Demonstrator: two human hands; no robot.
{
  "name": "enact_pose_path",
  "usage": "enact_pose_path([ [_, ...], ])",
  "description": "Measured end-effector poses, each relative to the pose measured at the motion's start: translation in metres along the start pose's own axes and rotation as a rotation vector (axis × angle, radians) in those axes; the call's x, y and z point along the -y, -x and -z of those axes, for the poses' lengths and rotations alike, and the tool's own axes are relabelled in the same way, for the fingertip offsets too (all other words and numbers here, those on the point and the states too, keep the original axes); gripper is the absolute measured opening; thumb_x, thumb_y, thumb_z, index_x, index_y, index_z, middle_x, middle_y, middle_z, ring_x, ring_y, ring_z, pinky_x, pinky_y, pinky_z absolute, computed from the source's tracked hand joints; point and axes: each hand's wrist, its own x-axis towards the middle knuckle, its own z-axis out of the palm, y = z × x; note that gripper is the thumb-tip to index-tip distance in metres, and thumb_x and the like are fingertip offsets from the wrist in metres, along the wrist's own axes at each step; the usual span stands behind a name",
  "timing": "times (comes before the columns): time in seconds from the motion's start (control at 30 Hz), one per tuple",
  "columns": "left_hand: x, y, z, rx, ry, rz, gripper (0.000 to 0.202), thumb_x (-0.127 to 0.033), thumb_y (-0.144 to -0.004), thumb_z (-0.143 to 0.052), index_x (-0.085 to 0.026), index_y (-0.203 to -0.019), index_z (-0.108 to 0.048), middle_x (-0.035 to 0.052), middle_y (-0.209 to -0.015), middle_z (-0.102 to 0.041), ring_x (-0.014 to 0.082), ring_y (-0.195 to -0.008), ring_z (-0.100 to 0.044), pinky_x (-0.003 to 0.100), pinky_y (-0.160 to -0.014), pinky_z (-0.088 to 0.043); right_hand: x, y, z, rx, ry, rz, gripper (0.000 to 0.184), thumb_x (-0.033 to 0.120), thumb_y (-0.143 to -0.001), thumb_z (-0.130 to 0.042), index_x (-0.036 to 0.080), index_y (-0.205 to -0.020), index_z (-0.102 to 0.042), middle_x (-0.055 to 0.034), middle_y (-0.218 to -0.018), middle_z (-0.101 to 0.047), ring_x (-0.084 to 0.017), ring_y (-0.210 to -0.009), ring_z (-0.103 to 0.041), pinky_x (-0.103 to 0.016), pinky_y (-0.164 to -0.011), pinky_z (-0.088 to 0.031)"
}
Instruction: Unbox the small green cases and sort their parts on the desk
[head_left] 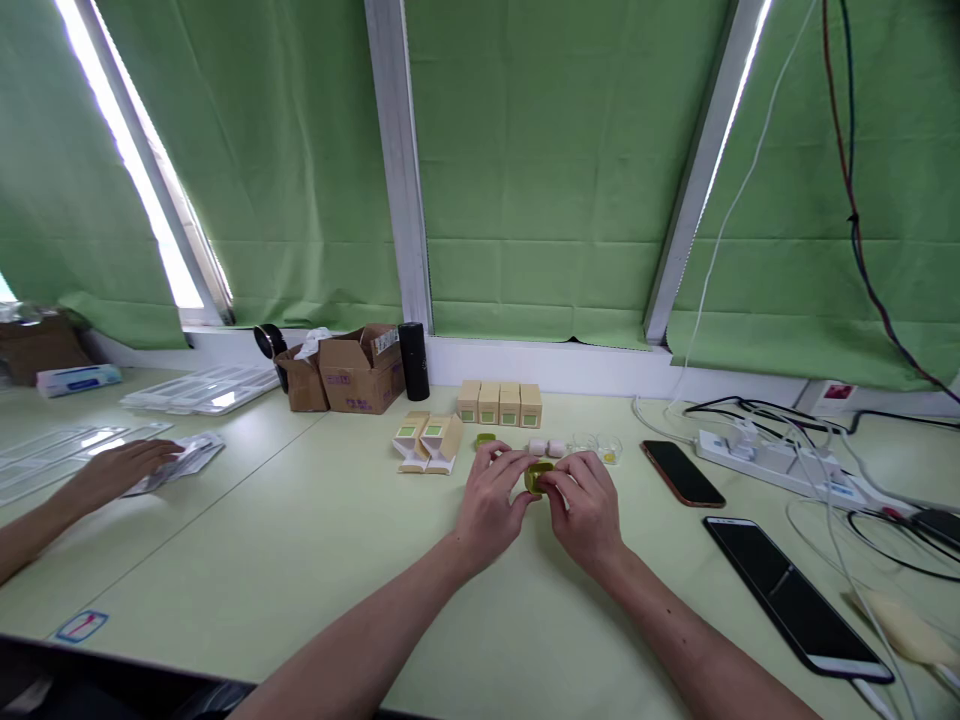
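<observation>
A small olive-green, hollow-looking case (534, 478) is held up just above the table between my two hands. My left hand (491, 505) pinches its left side with thumb and fingers. From the right, the fingertips of my right hand (589, 512) close on its other edge. Behind my left fingers lies another small green piece (485, 438), partly hidden. Just beyond the hands are two small whitish-pink cylinders (546, 449) and some clear round plastic pieces (596, 446). Several small tan boxes (499, 403) stand in a row behind, and two opened boxes (429, 442) sit to their left.
On the right lie two phones (682, 473), a white power strip (780, 468) and tangled cables. Cardboard boxes (360, 372) and a black cylinder (413, 362) stand at the back. At far left, another person's hand (124, 468) touches plastic packets (180, 462) near clear trays (202, 388).
</observation>
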Motion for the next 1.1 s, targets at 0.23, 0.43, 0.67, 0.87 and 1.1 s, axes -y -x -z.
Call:
enact_pose_path([
  [0.23, 0.001, 0.001, -0.001, 0.000, -0.014, 0.018, 0.047, -0.013, -0.087, -0.074, -0.024, -0.131, -0.065, 0.0095, -0.119, -0.074, 0.0314, -0.119, -0.054, 0.053, -0.100, -0.054, 0.002, -0.002, 0.001, -0.015, 0.003, 0.012, 0.019, 0.007, -0.095, -0.058, 0.021, -0.085, -0.068, -0.0048, -0.079, -0.061, -0.021, -0.082, -0.050, -0.035, -0.071, -0.041],
  [0.43, 0.002, 0.001, -0.001, -0.006, -0.025, 0.030, 0.045, -0.013, -0.087, -0.073, -0.023, -0.130, -0.066, 0.0095, -0.118, -0.074, 0.0315, -0.119, -0.054, 0.053, -0.101, -0.054, 0.001, 0.000, 0.000, -0.010, 0.009, 0.011, 0.019, 0.008, -0.095, -0.058, 0.021, -0.085, -0.068, -0.0047, -0.079, -0.062, -0.021, -0.082, -0.050, -0.034, -0.071, -0.041],
  [0.67, 0.003, 0.001, -0.001, -0.002, -0.020, 0.035, 0.044, -0.013, -0.088, -0.073, -0.024, -0.130, -0.066, 0.0096, -0.117, -0.074, 0.0322, -0.119, -0.054, 0.053, -0.100, -0.054, 0.002, 0.000, -0.001, -0.017, 0.012, 0.016, 0.018, 0.008, -0.095, -0.059, 0.020, -0.085, -0.069, -0.0049, -0.078, -0.062, -0.021, -0.082, -0.050, -0.034, -0.070, -0.041],
  [0.87, 0.005, 0.002, -0.002, 0.003, -0.028, 0.040, 0.047, -0.012, -0.087, -0.073, -0.025, -0.131, -0.066, 0.0087, -0.118, -0.074, 0.0308, -0.119, -0.054, 0.052, -0.101, -0.054, 0.001, 0.001, -0.001, -0.011, 0.016, 0.009, 0.018, 0.009, -0.095, -0.059, 0.021, -0.086, -0.069, -0.0051, -0.079, -0.062, -0.021, -0.082, -0.051, -0.035, -0.071, -0.043],
  [1.1, 0.020, 0.001, -0.002, -0.040, -0.020, 0.154, 0.045, -0.013, -0.083, -0.078, -0.024, -0.125, -0.068, 0.0076, -0.116, -0.074, 0.0304, -0.116, -0.053, 0.049, -0.099, -0.053, 0.004, 0.002, 0.000, -0.024, 0.005, -0.021, 0.015, 0.012, -0.096, -0.061, 0.023, -0.089, -0.069, -0.0053, -0.082, -0.063, -0.022, -0.084, -0.053, -0.036, -0.072, -0.045],
])
